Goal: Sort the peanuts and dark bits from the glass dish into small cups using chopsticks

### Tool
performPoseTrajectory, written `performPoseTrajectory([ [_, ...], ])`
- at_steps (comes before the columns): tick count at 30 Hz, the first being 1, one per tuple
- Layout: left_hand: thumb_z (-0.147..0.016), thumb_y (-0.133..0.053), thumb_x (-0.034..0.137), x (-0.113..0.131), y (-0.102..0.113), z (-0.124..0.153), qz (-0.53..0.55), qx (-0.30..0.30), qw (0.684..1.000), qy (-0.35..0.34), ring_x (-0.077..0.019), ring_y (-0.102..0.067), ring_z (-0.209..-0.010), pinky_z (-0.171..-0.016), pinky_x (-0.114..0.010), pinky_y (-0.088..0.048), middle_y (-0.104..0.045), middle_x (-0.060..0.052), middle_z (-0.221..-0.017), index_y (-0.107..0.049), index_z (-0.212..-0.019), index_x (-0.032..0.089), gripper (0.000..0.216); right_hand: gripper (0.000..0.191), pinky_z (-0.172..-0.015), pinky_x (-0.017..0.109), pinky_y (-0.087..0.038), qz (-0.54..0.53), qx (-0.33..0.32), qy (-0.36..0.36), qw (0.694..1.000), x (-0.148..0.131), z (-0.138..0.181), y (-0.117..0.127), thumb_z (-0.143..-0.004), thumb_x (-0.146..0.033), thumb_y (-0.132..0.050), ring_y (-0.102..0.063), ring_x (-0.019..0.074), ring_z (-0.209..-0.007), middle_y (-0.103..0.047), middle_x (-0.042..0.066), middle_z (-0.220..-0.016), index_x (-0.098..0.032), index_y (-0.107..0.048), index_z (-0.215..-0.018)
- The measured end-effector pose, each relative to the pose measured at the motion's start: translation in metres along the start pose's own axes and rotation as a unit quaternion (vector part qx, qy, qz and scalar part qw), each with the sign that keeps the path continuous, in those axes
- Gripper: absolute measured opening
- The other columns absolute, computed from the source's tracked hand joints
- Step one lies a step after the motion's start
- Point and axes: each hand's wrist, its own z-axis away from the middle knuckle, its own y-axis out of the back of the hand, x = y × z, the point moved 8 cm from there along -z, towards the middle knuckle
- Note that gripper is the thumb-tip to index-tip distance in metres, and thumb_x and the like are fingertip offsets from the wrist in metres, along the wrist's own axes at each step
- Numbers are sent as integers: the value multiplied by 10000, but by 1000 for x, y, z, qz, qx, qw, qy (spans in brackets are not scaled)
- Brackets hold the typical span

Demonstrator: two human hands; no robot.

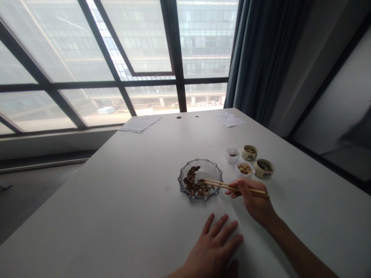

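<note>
My right hand point(251, 199) grips a pair of wooden chopsticks point(224, 186), whose tips reach over the rim into a clear glass bowl point(215, 166). Dark brown seeds or shells point(191, 184) lie in it, mostly along its left and near side. The tips are among these pieces; whether they pinch one is too small to tell. My left hand point(216, 243) rests on the table in front of the bowl, fingers spread, holding nothing. Beyond my right hand stands a white cup of pale nuts point(245, 169).
A second white cup point(232, 155) holds a few dark pieces. Beside it are two cream cups with dark characters, one farther point(249, 153) and one nearer point(263, 169). Papers lie at the far left point(140, 123) and far right point(231, 119) of the white table point(116, 200).
</note>
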Motion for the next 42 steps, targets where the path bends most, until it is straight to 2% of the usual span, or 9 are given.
performPoseTrajectory([
  [5,-1067,-540,457,0,-1,0,3,-3,1000,-2,-337,-331,-1532,-1234,-665,-231,-414,-31,-1653,-493,-1473,275,448,464,-516,310,-660,11,41,5,999,0,1,3,-922,-604,-712,-774,240,-546,-799,101,-687,-161,-794,-809],
  [9,-1063,-552,437,0,0,0,9,-3,1000,-2,-346,-321,-1535,-1236,-668,-222,-400,-31,-1661,-493,-1477,273,449,506,-511,326,-670,-18,110,-1,994,-3,3,13,-908,-640,-708,-780,256,-549,-783,97,-649,-156,-780,-778],
  [13,-1046,-571,432,0,0,0,12,-3,1000,-2,-347,-332,-1531,-1241,-656,-223,-406,-31,-1658,-499,-1473,276,460,514,-513,343,-677,-19,145,6,989,-7,-1,24,-898,-642,-718,-785,270,-557,-779,98,-648,-147,-778,-772],
  [19,-1040,-586,428,2,3,0,6,-1,1000,-1,-333,-334,-1532,-1251,-631,-221,-411,-25,-1655,-510,-1459,274,453,503,-591,360,-691,-12,285,38,958,-15,-6,66,-964,-599,-654,-797,262,-608,-801,119,-735,-127,-766,-834],
  [24,-1002,-642,399,3,4,0,-8,5,1000,3,-325,-349,-1525,-1254,-618,-226,-427,-20,-1644,-501,-1469,281,502,518,-548,364,-668,-8,349,61,935,-16,-10,94,-953,-611,-659,-786,266,-592,-786,118,-715,-115,-746,-832],
  [28,-1004,-641,395,3,3,0,-7,5,1000,0,-329,-340,-1529,-1256,-622,-215,-423,-32,-1647,-504,-1469,272,500,534,-523,339,-653,-10,358,55,932,-12,-13,100,-941,-634,-657,-776,254,-566,-766,103,-668,-120,-739,-821],
  [33,-1014,-629,397,3,4,0,-4,5,1000,6,-328,-342,-1529,-1252,-624,-224,-425,-26,-1646,-508,-1468,282,484,512,-564,328,-660,-22,320,45,946,-5,-17,93,-910,-642,-693,-801,261,-657,-792,111,-761,-135,-724,-847],
  [38,-1039,-593,432,3,3,0,-1,-3,1000,1,-330,-331,-1534,-1242,-646,-233,-412,-28,-1654,-496,-1482,278,478,500,-591,338,-672,-20,309,62,949,-11,-15,90,-928,-621,-688,-807,268,-682,-793,116,-781,-129,-734,-851],
  [42,-1064,-548,467,2,2,1,0,-1,1000,0,-327,-334,-1533,-1240,-648,-240,-414,-22,-1653,-500,-1471,280,451,500,-576,353,-683,-37,243,55,968,-14,-14,72,-934,-621,-685,-799,267,-618,-791,107,-718,-136,-748,-832],
])
